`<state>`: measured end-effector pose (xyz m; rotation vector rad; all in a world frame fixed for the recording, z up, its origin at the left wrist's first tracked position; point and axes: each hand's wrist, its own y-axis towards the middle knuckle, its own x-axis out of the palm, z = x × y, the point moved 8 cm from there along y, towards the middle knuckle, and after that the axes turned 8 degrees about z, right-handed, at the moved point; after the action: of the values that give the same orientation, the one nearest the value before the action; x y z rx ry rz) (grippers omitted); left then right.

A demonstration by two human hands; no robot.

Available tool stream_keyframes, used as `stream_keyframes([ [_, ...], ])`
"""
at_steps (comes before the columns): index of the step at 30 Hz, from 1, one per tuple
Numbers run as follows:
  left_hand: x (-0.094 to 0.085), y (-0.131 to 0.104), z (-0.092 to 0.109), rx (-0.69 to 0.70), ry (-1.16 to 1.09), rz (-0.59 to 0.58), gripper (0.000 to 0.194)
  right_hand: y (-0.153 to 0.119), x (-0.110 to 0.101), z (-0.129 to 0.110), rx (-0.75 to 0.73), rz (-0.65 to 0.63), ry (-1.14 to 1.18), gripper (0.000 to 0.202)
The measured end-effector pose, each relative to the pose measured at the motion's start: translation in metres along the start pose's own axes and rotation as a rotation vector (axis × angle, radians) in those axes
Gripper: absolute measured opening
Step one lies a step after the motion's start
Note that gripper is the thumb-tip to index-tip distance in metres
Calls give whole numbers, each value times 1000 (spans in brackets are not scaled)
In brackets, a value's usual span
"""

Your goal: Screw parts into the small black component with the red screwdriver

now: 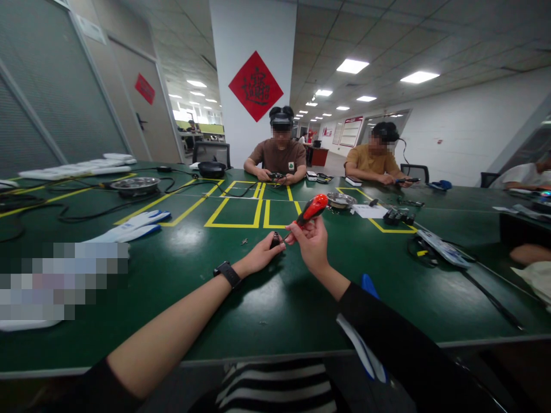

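My right hand (313, 241) grips a red and black screwdriver (312, 210), its handle tilted up to the right and its shaft pointing down to the left. Just left of it, my left hand (263, 253), with a black watch on the wrist, holds a small dark part (275, 240) between its fingers. The screwdriver's tip is close to this part; whether they touch cannot be made out. A few tiny metal pieces (244, 242) lie on the green table (206, 321) left of my hands.
White and blue gloves (133, 228) lie at the left, by black cables. Metal bowls (341, 200) and black parts (398, 216) stand farther back. Across the table sit a person in brown (282, 154) and another in yellow (370, 160). A blue-edged glove (361, 347) hangs beside my right sleeve.
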<state>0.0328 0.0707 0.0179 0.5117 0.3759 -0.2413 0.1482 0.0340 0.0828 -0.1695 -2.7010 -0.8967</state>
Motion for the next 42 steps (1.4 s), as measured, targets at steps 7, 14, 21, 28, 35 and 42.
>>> stream_keyframes([
  [7, 0, 0, -1, -16, -9, 7, 28, -1, -1, -2, -11, -43, 20, 30],
  [14, 0, 0, 1, -3, -38, 3, 26, 0, -2, -7, -86, -27, -130, 30],
  [21, 0, -1, 1, -13, -31, -8, 26, 2, -3, -12, -142, 33, -112, 22],
  [28, 0, -1, 1, 7, 3, -7, 26, 5, -3, -7, -75, 34, -22, 28],
  [35, 0, -1, 0, 29, 0, -5, 23, 6, -1, -4, -80, -18, -20, 13],
  [42, 0, 0, -2, 18, -12, -5, 22, 10, 2, 6, -2, -76, 117, 7],
])
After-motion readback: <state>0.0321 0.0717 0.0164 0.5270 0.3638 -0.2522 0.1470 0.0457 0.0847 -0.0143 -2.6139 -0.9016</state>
